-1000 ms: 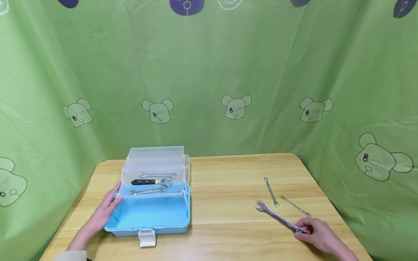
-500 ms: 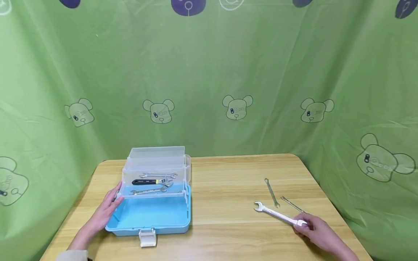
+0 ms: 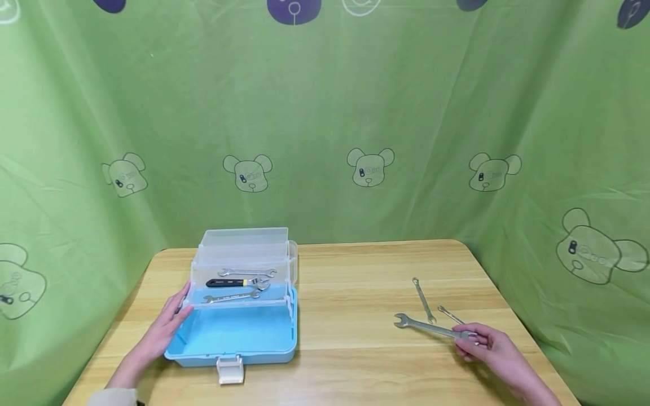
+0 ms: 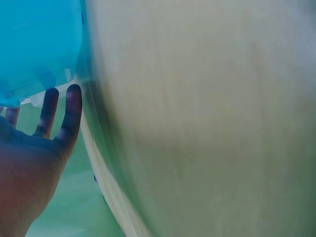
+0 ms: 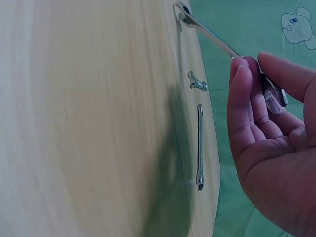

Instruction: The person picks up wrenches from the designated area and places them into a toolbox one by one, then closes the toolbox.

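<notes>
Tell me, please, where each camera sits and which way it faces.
Head: on the head, facing forward and down over the table; left hand and right hand show.
Left wrist: on that wrist, facing the blue toolbox and table; left hand shows.
Right wrist: on that wrist, facing the held wrench and table; right hand shows.
Head and right wrist share the held wrench.

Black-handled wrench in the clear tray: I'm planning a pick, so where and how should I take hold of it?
Probably best from above: pinch the black-handled wrench front to back at mid-handle. It lies left to right in the tray, the handle long and straight, with silver wrenches close in front and behind, the front one nearest its head.
</notes>
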Demonstrator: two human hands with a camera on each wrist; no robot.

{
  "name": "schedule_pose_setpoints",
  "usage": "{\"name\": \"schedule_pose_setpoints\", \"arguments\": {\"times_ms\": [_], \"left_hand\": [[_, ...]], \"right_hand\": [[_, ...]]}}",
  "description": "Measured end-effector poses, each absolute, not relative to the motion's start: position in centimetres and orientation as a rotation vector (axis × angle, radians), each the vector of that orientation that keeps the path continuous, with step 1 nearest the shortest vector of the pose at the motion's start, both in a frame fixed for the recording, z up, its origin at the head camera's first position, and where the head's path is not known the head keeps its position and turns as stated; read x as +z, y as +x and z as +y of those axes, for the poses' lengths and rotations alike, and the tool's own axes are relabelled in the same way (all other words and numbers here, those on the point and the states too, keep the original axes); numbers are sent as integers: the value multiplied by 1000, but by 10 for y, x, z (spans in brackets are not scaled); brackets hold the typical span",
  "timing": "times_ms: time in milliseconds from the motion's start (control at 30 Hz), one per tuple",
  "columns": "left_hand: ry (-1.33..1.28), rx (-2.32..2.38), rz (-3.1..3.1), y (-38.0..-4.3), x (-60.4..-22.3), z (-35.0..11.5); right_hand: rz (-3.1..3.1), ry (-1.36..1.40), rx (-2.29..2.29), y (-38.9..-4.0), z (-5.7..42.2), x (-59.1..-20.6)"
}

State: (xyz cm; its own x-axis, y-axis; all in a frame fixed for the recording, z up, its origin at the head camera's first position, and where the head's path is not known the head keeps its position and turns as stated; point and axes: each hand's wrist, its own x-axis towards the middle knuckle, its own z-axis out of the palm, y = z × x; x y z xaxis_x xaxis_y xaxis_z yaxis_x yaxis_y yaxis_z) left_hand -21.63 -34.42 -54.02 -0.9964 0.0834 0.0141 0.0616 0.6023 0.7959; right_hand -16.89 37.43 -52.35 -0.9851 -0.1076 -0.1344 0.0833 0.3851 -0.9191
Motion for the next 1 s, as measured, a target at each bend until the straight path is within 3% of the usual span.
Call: {"name": "schedule_pose_setpoints", "arguments": {"times_ms": [800,1000], "left_hand": [[95,1351,2788,-215,-540,-343],[92,1359,2782,-216,-540,-343]], "right_hand": [[2133,-29,-2036,-170,377,-520],[1893,-200,-2237,-169,377,-519]]}}
